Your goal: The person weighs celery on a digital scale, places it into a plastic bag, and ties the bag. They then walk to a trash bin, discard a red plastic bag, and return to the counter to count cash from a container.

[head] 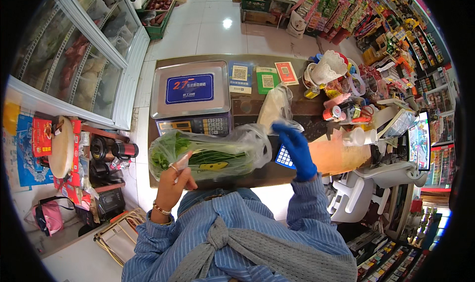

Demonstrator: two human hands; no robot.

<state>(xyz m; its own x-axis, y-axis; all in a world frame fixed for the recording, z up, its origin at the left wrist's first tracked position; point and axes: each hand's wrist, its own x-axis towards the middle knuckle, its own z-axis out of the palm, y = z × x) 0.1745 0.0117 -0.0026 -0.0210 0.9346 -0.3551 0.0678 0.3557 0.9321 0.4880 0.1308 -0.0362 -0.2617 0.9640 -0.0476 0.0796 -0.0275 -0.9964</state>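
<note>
A clear plastic bag of leafy greens (pixel 222 157) lies along the near edge of the counter, its leaves to the left and its gathered end to the right. My left hand (pixel 173 183), bare and wearing a beaded bracelet, pinches the bag's plastic near the leafy end. In a blue glove, my right hand (pixel 298 152) is raised just right of the gathered end. Its fingers are blurred beside a second clear bag with something pale inside (pixel 272 106); whether they grip it is unclear. A blue calculator (pixel 285 157) is partly hidden under that hand.
Behind the greens stands a weighing scale with a steel pan (pixel 191 109). Several printed code cards, including a green one (pixel 267 80), lie beside it. Cups (pixel 354 136), jars and a monitor (pixel 418 141) crowd the right. A glass-door fridge (pixel 74 56) stands left.
</note>
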